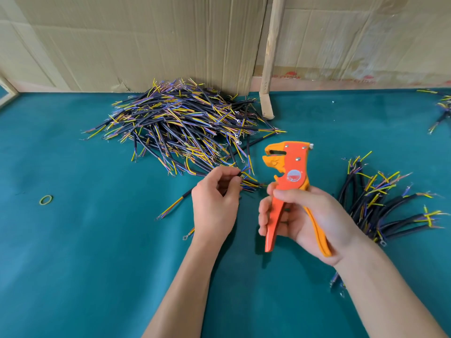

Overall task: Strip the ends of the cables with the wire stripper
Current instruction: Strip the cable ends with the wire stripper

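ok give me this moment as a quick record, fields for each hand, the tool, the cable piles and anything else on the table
left hand: pinches a black cable end at the near edge of the big pile
right hand: grips the wire stripper handles
wire stripper: orange, upright, head pointing left, no cable in it
big cable pile: against the cardboard wall
smaller cable pile: right of the right hand
rubber band: on the green table, far left
loose cable: lies left of the left hand
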Motion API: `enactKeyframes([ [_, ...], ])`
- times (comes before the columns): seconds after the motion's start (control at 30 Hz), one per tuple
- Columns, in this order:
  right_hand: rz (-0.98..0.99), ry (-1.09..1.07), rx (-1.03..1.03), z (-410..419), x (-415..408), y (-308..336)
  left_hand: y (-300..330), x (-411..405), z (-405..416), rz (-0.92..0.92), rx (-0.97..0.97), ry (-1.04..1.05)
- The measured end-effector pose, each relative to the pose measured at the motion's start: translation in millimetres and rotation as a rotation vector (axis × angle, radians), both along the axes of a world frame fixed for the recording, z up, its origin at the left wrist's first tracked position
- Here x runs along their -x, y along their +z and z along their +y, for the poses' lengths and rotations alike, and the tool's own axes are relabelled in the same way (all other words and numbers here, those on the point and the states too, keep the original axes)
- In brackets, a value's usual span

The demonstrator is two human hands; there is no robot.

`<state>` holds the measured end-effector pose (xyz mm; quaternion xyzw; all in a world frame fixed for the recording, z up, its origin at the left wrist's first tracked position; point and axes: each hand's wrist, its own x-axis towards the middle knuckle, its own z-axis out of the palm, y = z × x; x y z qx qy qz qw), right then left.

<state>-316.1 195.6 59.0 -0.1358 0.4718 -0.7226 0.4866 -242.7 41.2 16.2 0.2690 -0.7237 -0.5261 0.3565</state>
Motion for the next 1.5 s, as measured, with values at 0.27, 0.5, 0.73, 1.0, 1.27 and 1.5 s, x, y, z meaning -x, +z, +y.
enactKeyframes([
  [0.27, 0.033, 0.070, -0.175, -10.0, -14.2, -5.2, 2.4, -1.6, 0.4, 0.054, 0.012, 0.081],
  [0.5, -0.002, 0.038, -0.142, -13.1, -17.4, -4.9, 1.4, -3.0, -1.4, 0.067, 0.054, 0.042],
  [0.73, 0.060, -0.022, -0.127, -13.2, -16.1, -5.9, 2.5, -2.1, 0.2, 0.076, 0.058, 0.046],
  [1.0, 0.055, -0.029, -0.078, -9.7, -11.4, -3.1, 2.5, 0.0, -2.6, 0.055, 0.124, -0.078],
  [1.27, 0.059, 0.030, -0.076, -9.2, -12.4, -4.6, 1.7, -0.2, -5.7, 0.053, 0.141, -0.101],
  [1.5, 0.080, 0.048, -0.091, -8.9, -11.9, -4.7, 4.0, -1.2, -5.3, 0.032, 0.152, -0.040],
])
